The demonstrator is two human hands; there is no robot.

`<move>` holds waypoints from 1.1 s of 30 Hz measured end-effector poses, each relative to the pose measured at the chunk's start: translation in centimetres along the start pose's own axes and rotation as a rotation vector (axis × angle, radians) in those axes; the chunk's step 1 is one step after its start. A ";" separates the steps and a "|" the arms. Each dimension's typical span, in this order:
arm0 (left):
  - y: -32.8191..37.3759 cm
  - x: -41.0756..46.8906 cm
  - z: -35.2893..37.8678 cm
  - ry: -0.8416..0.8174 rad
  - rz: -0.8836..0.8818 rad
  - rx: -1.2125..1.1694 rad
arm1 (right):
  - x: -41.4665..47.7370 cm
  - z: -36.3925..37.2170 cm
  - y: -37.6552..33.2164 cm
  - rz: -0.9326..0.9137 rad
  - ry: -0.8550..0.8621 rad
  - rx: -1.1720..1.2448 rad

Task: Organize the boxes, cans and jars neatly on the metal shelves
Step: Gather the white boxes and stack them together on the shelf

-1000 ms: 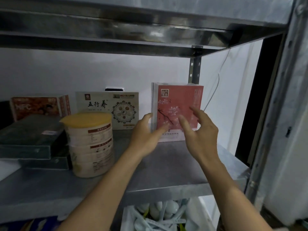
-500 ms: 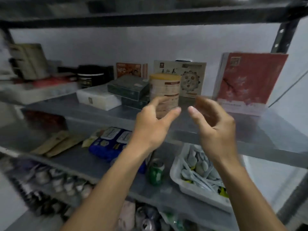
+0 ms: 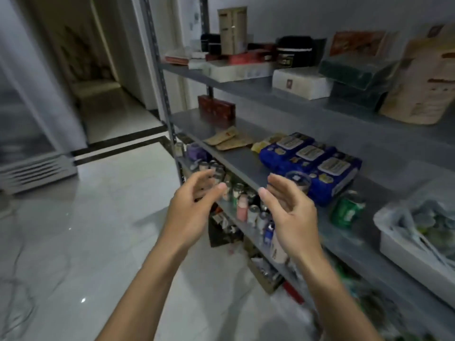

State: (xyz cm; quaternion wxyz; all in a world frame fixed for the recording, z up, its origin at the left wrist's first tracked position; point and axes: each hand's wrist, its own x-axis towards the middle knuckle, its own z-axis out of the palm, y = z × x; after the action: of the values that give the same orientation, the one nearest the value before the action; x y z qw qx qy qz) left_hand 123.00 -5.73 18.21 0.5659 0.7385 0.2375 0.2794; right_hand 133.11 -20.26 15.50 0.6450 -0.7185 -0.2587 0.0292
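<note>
I read the metal shelves (image 3: 242, 159) as 3 visible tiers running off to the right, and I take the blue multipack (image 3: 312, 163) on the middle tier as my marker. Just right of the multipack a green can (image 3: 346, 210) stands upright. Further right of it sits a white tray (image 3: 396, 247) holding plastic spoons. Left of the multipack lie flat tan packets (image 3: 229, 141), and past those, toward the back, a red box (image 3: 216, 111).

Above the multipack, on the upper tier, a white box (image 3: 301, 83) lies flat beside a stack of 2 dark green boxes (image 3: 357, 70). A black round tin (image 3: 294, 54) stands behind the white box, and a tall beige canister (image 3: 423, 77) to the right is blurred. Below and left of the multipack, the lower tier carries a crowd of small jars (image 3: 236, 190), too smeared for me to count.

The 2 hands hang in the air in front of the multipack, touching nothing. Left hand (image 3: 194, 205) and right hand (image 3: 293, 212) are both empty, fingers loosely spread, palms turned toward each other. Glossy floor tiles (image 3: 110, 217) spread out to the left of the multipack.
</note>
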 end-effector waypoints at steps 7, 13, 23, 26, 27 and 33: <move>-6.7 -3.6 -5.3 0.152 -0.211 -0.034 | -3.3 6.8 4.6 0.172 -0.187 0.041; -10.9 -1.4 -7.6 0.185 -0.317 -0.039 | -3.2 10.6 7.3 0.265 -0.255 0.009; -16.5 13.7 -10.2 0.053 -0.309 -0.084 | 7.3 19.4 10.2 0.313 -0.166 -0.127; -17.6 18.1 -11.2 0.005 -0.335 -0.096 | 11.5 22.0 9.9 0.306 -0.126 -0.130; -17.9 19.3 -11.4 -0.006 -0.332 -0.095 | 12.9 22.8 9.8 0.296 -0.113 -0.125; -19.0 27.8 -12.6 -0.005 -0.333 -0.129 | 22.0 26.7 10.0 0.265 -0.064 -0.137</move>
State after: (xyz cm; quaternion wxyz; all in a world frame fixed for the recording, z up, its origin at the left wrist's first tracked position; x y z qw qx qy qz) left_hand 134.08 26.32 6.34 0.6511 0.6518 0.3366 0.1948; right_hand 145.50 12.74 8.04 0.5764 -0.7873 -0.1835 0.1192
